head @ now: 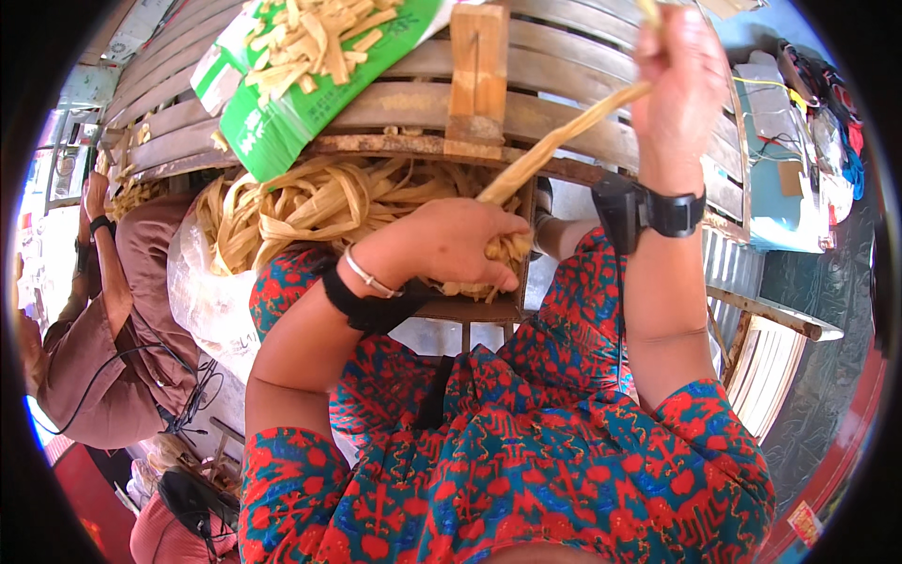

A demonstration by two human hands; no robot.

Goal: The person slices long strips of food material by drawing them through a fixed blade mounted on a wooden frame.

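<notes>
My left hand (458, 243) is over an open cardboard box (486, 309) in my lap, its fingers curled around the lower end of a long tan fibrous strip (557, 144). The strip runs up to the right into my right hand (680, 92), which is raised over the slatted bamboo table and closed around it; that hand is slightly blurred. A pale end pokes out above its fingers. Short cut pieces lie inside the box below my left hand. Left of it, long tan strips (303, 211) are heaped in a translucent plastic bag (211, 303).
On the slatted table (564, 70) stands a wooden block with a slit (478, 77). Beside it, short pieces (317, 42) lie on a green printed sheet (271, 134). Another person (106, 338) sits at the left. A cluttered blue surface (782, 183) is at the right.
</notes>
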